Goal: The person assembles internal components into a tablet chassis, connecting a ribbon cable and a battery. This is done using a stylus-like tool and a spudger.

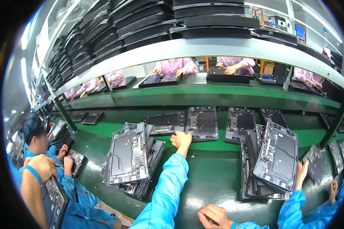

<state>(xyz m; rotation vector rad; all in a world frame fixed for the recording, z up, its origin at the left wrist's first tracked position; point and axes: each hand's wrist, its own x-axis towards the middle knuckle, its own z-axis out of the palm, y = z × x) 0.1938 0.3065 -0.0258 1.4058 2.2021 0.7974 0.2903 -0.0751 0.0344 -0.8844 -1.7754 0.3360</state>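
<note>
While the green conveyor belt (206, 179) stretches across the whole view, the left hand (181, 140) is out at full reach in its blue sleeve, fingers curled down onto the near edge of a dark open chassis panel (202, 123) that lies flat toward the far side of the belt. Whether the fingers actually pinch the panel's edge or only press on it, I cannot tell. Just to the left of that panel lies another flat panel (165, 123), and further right a third one (240, 124).

Down at the near edge of the belt, the right hand (214, 216) is closed around a thin dark tool (210, 220), knuckles up, resting low on the green surface.

Left of the outstretched arm sits a leaning stack of panels (130, 160), its top one tilted up toward us. On the right stands a second stack (273, 162), and a neighbour's hand (302, 168) in a blue sleeve is touching its right side.

At the left edge another person in blue (36, 143) bends over a piece. Beyond the belt, workers in pink (235, 64) handle panels on the upper green shelf (218, 93), with black trays (214, 21) piled above.
</note>
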